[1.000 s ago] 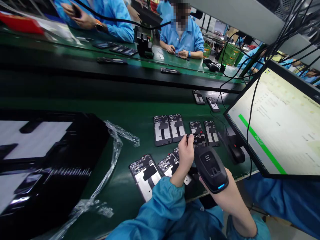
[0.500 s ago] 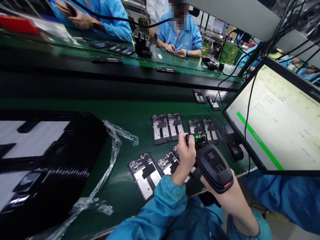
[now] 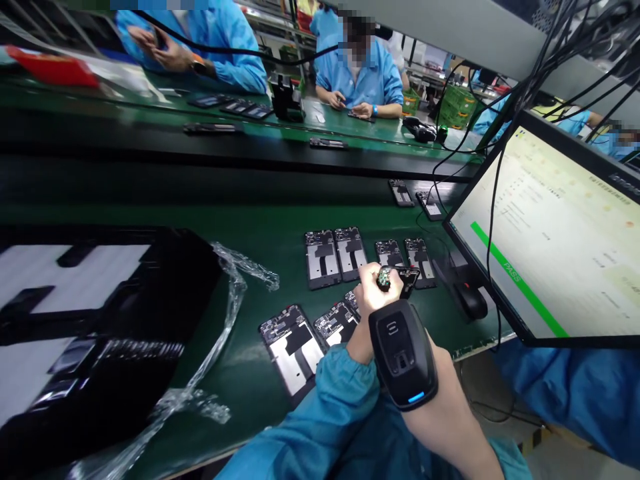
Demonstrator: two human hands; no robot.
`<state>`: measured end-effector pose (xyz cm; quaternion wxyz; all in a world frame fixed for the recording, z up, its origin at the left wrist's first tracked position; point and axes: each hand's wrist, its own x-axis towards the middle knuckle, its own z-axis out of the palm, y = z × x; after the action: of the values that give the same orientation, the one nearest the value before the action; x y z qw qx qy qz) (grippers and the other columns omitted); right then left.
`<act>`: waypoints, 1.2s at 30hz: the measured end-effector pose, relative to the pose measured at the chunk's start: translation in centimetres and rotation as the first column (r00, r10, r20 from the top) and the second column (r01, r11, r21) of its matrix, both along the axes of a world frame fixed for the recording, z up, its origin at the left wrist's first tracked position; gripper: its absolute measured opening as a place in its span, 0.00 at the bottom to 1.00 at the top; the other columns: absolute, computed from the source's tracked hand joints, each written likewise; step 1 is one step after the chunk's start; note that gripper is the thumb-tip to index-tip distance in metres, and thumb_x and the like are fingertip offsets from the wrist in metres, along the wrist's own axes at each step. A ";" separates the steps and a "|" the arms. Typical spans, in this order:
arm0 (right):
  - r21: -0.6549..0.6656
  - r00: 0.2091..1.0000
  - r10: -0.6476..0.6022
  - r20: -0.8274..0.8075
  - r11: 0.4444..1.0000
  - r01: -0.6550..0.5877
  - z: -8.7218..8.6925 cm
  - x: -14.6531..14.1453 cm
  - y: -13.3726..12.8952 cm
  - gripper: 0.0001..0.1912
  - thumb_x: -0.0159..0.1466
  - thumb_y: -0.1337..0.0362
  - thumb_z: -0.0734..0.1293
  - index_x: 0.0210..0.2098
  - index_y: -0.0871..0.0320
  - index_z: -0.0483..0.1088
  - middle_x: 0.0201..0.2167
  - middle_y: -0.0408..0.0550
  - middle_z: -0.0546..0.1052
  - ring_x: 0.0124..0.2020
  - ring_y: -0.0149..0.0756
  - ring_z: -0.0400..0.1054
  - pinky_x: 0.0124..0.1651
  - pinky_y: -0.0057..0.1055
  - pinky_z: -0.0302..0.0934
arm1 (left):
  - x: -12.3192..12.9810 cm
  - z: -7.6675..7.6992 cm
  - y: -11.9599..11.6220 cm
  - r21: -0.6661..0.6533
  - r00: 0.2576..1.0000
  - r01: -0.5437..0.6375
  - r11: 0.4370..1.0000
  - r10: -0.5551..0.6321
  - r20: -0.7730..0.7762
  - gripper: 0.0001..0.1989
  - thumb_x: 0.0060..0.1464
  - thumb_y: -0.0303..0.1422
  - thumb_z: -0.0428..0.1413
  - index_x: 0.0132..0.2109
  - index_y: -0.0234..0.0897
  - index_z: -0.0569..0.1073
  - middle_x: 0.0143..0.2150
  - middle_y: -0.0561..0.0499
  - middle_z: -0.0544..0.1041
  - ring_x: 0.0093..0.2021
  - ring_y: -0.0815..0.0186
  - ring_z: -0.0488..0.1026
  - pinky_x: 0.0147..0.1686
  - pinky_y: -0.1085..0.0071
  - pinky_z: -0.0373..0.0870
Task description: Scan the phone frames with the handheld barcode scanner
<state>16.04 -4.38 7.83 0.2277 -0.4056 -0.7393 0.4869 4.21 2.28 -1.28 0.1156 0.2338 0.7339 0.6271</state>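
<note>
My left hand (image 3: 371,293) pinches an opened phone (image 3: 409,281) by its edge, above the bench. White light falls on the phone's board and on my fingers. In my right hand (image 3: 434,377) is a black barcode scanner (image 3: 404,353), a blue light glowing at its rear end. It points at the phone, and its body hides most of my right fingers. Just left of my left hand, opened phones lie on the bench: one large phone (image 3: 295,347) in front, another phone (image 3: 336,325) beside it, and a pair with a left phone (image 3: 323,259) behind.
A monitor (image 3: 555,247) showing a green PASS bar stands at the right, with a mouse (image 3: 470,300) beside it. Black cables (image 3: 493,220) hang in front. Clear plastic wrap (image 3: 220,347) crosses the green bench (image 3: 240,427) at left. Co-workers in blue sit opposite.
The scanner has swung left and now points more directly at the phone. Its rear light went from red to blue. White light replaces the green glow on the phone, which has tilted.
</note>
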 end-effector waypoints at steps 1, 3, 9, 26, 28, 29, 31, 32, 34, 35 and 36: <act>0.002 1.000 -0.010 0.002 1.000 0.010 -0.1 0.0 0.0 0.09 0.56 0.70 0.69 0.35 0.53 0.68 0.26 0.42 0.71 0.29 0.37 0.67 0.35 0.30 0.65 | 0.0 0.1 0.0 -0.012 1.000 0.014 1.000 -0.014 0.006 0.11 0.50 0.38 0.58 0.39 0.41 0.66 0.26 0.56 0.71 0.26 0.68 0.68 0.31 0.73 0.62; -0.001 1.000 -0.014 0.003 1.000 0.014 -0.2 0.0 -0.1 0.08 0.56 0.69 0.68 0.35 0.53 0.67 0.26 0.42 0.71 0.29 0.37 0.67 0.34 0.30 0.64 | 0.1 0.3 -0.1 -0.030 0.999 0.035 0.999 -0.034 0.012 0.12 0.50 0.38 0.59 0.40 0.41 0.66 0.27 0.55 0.73 0.27 0.68 0.70 0.32 0.73 0.63; -0.003 0.999 -0.033 0.002 0.999 0.033 -0.4 0.2 -0.2 0.08 0.57 0.71 0.68 0.35 0.55 0.69 0.28 0.43 0.73 0.29 0.36 0.69 0.33 0.28 0.65 | -0.1 -0.3 0.1 0.007 0.999 0.036 0.999 -0.036 -0.020 0.16 0.49 0.38 0.59 0.44 0.41 0.66 0.28 0.56 0.76 0.29 0.67 0.74 0.33 0.74 0.66; -0.035 0.997 -0.046 -0.061 0.998 0.044 -0.2 1.7 -0.2 0.06 0.58 0.71 0.68 0.32 0.54 0.67 0.25 0.40 0.71 0.27 0.35 0.67 0.29 0.27 0.63 | 0.6 -0.2 0.7 -0.060 0.990 0.007 0.998 -0.015 -0.142 0.25 0.51 0.39 0.59 0.54 0.41 0.62 0.32 0.53 0.80 0.28 0.65 0.77 0.30 0.73 0.67; -0.037 0.997 -0.051 -0.063 0.998 0.048 -0.3 2.0 -0.2 0.06 0.58 0.70 0.68 0.33 0.54 0.68 0.25 0.41 0.71 0.27 0.35 0.67 0.30 0.27 0.63 | 0.7 0.0 0.8 -0.054 0.988 -0.001 0.999 -0.008 -0.152 0.26 0.51 0.38 0.59 0.55 0.41 0.62 0.31 0.54 0.80 0.28 0.65 0.77 0.31 0.72 0.67; -0.038 0.997 -0.053 -0.061 0.998 0.051 -0.4 2.1 -0.2 0.06 0.58 0.70 0.67 0.34 0.54 0.68 0.26 0.41 0.72 0.28 0.35 0.67 0.30 0.27 0.63 | 0.8 0.1 0.9 -0.045 0.988 0.004 0.999 -0.011 -0.156 0.26 0.51 0.38 0.59 0.55 0.41 0.62 0.31 0.54 0.80 0.29 0.65 0.78 0.32 0.72 0.68; -0.035 0.997 -0.058 -0.052 0.998 0.056 -0.3 2.2 -0.2 0.07 0.59 0.70 0.67 0.36 0.54 0.69 0.27 0.41 0.72 0.29 0.35 0.68 0.31 0.27 0.63 | 0.9 0.3 0.9 -0.028 0.986 0.009 1.000 -0.013 -0.164 0.26 0.51 0.38 0.59 0.56 0.40 0.62 0.33 0.52 0.80 0.30 0.65 0.78 0.33 0.72 0.68; -0.032 0.997 -0.060 -0.045 0.998 0.059 -0.3 2.2 -0.2 0.08 0.59 0.70 0.67 0.37 0.54 0.69 0.27 0.41 0.73 0.29 0.35 0.68 0.32 0.28 0.63 | 0.9 0.3 0.9 -0.025 0.986 0.009 1.000 -0.013 -0.167 0.26 0.51 0.37 0.58 0.56 0.40 0.62 0.33 0.52 0.80 0.30 0.64 0.78 0.34 0.72 0.68; -0.031 0.997 -0.067 -0.035 0.997 0.066 -0.1 2.2 -0.3 0.10 0.58 0.70 0.67 0.39 0.55 0.70 0.29 0.42 0.75 0.30 0.36 0.69 0.32 0.28 0.63 | 0.9 0.4 0.9 -0.024 0.984 0.009 1.000 -0.013 -0.175 0.26 0.51 0.37 0.58 0.56 0.40 0.62 0.33 0.52 0.80 0.30 0.64 0.79 0.33 0.72 0.68; -0.035 0.997 -0.070 -0.033 0.997 0.069 0.0 2.2 -0.4 0.10 0.58 0.69 0.67 0.40 0.55 0.70 0.30 0.43 0.75 0.30 0.36 0.69 0.32 0.28 0.64 | 0.9 0.4 0.9 -0.025 0.984 0.008 1.000 -0.012 -0.179 0.26 0.51 0.38 0.58 0.56 0.40 0.62 0.33 0.52 0.80 0.30 0.64 0.78 0.33 0.72 0.68; -0.041 0.997 -0.075 -0.029 0.996 0.073 0.1 2.2 -0.5 0.11 0.58 0.69 0.67 0.41 0.55 0.70 0.31 0.44 0.76 0.31 0.37 0.70 0.32 0.28 0.64 | 1.0 0.4 0.9 -0.025 0.983 0.007 1.000 -0.012 -0.182 0.26 0.51 0.38 0.58 0.56 0.39 0.62 0.33 0.52 0.80 0.30 0.64 0.78 0.33 0.72 0.68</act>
<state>18.24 -4.86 7.95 0.2487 -0.4298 -0.7104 0.4987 5.19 3.17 -0.84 0.0539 0.2922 0.7480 0.5935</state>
